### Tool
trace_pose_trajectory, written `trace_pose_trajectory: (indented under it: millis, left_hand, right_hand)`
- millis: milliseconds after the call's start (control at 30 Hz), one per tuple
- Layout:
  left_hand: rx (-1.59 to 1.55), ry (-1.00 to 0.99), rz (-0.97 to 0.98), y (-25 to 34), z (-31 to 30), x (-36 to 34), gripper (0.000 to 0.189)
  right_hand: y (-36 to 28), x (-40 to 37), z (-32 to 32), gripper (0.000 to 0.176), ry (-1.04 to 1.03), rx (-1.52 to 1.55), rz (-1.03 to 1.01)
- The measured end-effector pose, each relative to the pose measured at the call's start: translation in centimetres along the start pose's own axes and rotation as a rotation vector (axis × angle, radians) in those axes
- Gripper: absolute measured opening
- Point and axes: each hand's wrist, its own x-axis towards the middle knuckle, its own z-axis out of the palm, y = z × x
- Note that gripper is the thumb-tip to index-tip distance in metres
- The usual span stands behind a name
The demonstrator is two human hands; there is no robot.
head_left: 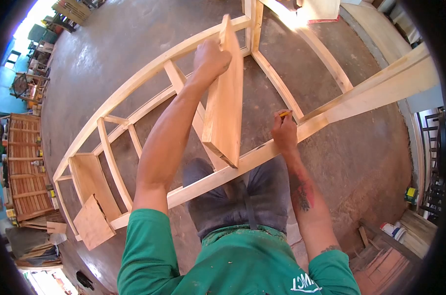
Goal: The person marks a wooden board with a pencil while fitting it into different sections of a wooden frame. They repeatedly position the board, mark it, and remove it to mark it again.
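Observation:
A long wooden frame (183, 192) of pale rails and crosspieces lies across the view in front of my body. My left hand (212, 60) is closed on the upper part of a wide wooden board (225, 110), which is tilted over the frame with its lower end at the near rail. My right hand (284, 132) pinches a small yellow pencil (285, 113) just above the near rail, to the right of the board. A thinner crosspiece (175, 76) runs partly behind my left forearm.
A square plywood piece (94, 223) rests at the frame's left end. Slatted wood (25, 167) and cluttered shelves stand at the far left. Cans (411, 195) and wood scraps (386, 265) are at the right. Bare concrete floor (100, 59) shows beyond the frame.

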Motion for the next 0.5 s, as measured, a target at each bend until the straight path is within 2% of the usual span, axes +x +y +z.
trace_pose_trajectory:
  millis: [67, 100, 167, 267, 400, 467, 500]
  left_hand:
    - [-0.064, 0.128, 0.157, 1.2, -0.5, -0.4, 0.035]
    - [-0.070, 0.122, 0.152, 1.3, 0.0, -0.3, 0.035]
    - [-0.034, 0.204, 0.274, 1.7, 0.7, -0.1, 0.048]
    - [0.059, 0.174, 0.228, 2.4, 1.9, -2.1, 0.058]
    - [-0.029, 0.091, 0.161, 0.2, 5.1, -5.1, 0.061]
    - [-0.002, 0.209, 0.164, -2.3, 7.8, -6.3, 0.058]
    - [-0.003, 0.205, 0.163, -3.4, 8.9, -6.8, 0.058]
  right_hand:
    - [0.4, 0.0, 0.0, 0.026, 0.012, -0.010, -0.015]
    - [0.4, 0.0, -0.1, 0.026, 0.008, -0.018, -0.009]
    - [0.1, 0.1, -0.2, 0.023, 0.030, 0.002, -0.024]
    - [-0.6, -0.1, -0.5, 0.021, 0.033, -0.025, 0.014]
    - [0.2, 0.0, -0.1, 0.020, 0.039, -0.032, 0.013]
    - [0.1, 0.0, -0.1, 0.021, 0.024, -0.033, -0.017]
    - [0.3, 0.1, 0.1, 0.021, 0.023, -0.035, -0.013]
